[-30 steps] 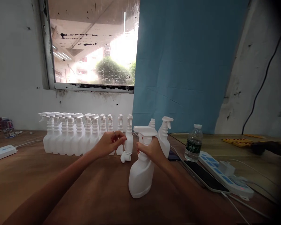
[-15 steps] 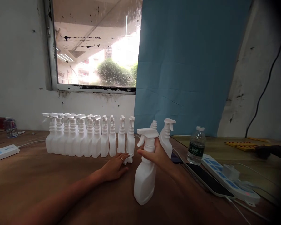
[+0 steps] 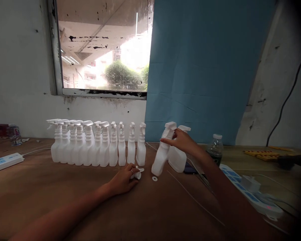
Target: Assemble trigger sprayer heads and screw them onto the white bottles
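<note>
Two hands among white spray bottles, mid-frame.
Right hand [image 3: 182, 142] grips a tilted spray bottle [image 3: 163, 152] by its neck; left hand [image 3: 126, 177] fingers curl, seemingly around a small trigger head [image 3: 137, 173].

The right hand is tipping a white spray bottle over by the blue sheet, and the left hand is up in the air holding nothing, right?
Not quite. The head view shows the left hand down on the table, fingers on a small white sprayer part. The right hand is tipping the white spray bottle by the blue sheet.
</note>
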Action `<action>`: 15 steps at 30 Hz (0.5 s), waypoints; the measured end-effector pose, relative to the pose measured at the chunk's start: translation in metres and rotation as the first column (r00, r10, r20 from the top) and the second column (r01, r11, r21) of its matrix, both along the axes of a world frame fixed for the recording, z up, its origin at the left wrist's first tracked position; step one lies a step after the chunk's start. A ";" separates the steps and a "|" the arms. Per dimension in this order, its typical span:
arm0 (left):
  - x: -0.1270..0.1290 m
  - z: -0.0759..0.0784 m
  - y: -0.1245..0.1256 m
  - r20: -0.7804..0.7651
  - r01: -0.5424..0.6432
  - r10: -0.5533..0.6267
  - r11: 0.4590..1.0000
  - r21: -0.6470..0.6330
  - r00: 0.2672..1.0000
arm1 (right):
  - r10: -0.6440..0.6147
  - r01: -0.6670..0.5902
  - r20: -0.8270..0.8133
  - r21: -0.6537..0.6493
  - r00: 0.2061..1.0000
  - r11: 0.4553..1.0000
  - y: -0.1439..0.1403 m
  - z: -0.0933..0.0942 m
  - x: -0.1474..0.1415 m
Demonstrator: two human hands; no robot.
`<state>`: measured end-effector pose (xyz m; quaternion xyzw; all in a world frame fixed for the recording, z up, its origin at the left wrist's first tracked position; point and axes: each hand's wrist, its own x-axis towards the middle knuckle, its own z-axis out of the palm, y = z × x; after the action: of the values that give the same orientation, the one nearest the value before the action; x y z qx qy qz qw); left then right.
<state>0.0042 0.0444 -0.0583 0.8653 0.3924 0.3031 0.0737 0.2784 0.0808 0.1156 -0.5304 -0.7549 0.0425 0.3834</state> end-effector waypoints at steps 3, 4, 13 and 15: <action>0.000 -0.001 -0.001 0.045 0.015 -0.014 1.000 -0.008 0.999 | 0.040 -0.041 -0.046 -0.010 0.998 0.999 0.037 -0.003 -0.011; 0.001 -0.001 -0.002 0.056 0.023 -0.022 1.000 -0.014 0.998 | 0.059 -0.060 -0.064 -0.009 0.996 0.998 0.048 -0.006 -0.015; 0.003 0.004 -0.005 0.202 -0.005 0.038 0.987 -0.161 0.979 | 0.172 -0.180 -0.242 -0.011 0.955 0.984 0.107 -0.048 -0.046; 0.004 0.004 -0.004 0.237 -0.009 0.053 0.984 -0.180 0.970 | 0.192 -0.198 -0.266 0.001 0.945 0.980 0.112 -0.052 -0.051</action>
<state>0.0083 0.0402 -0.0543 0.8058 0.4196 0.3706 0.1929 0.2274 0.1927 0.0639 -0.4476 -0.7449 0.1606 0.4679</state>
